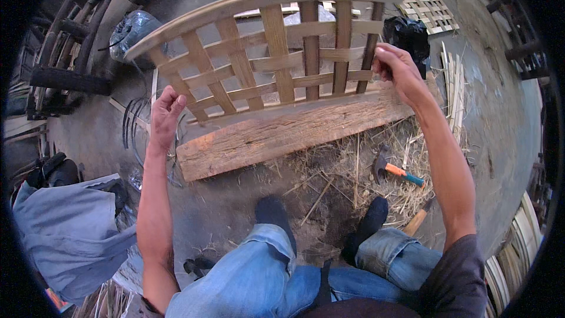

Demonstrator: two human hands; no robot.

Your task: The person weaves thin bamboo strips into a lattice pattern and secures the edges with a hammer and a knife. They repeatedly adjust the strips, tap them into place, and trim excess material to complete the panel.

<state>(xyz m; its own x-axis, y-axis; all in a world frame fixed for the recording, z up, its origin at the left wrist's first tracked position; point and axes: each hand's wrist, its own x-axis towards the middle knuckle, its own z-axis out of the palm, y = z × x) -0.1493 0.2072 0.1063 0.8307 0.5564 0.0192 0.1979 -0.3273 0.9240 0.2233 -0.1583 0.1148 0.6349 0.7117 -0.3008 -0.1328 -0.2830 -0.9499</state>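
Note:
A woven lattice panel of flat bamboo strips [275, 41] is held up in front of me, tilted, with a long rim strip along its top. My left hand [165, 112] is closed around its left end, fingers curled in. On the other side, my right hand [398, 68] pinches the right end near a darker upright strip. Beneath the panel lies a thick, rough wooden plank [294, 135]; I cannot tell whether the two touch. A claw hammer [397, 171] with an orange and teal handle rests on straw-like shavings, right of the plank's front edge.
Two more lattice panels lie beyond, one partly hidden and one woven mat [421, 3]. A black plastic bag [407, 38] is behind my right hand. Loose strips [453, 91] lie at right, a wooden handle [416, 222] by my knee, grey cloth [70, 229] at left.

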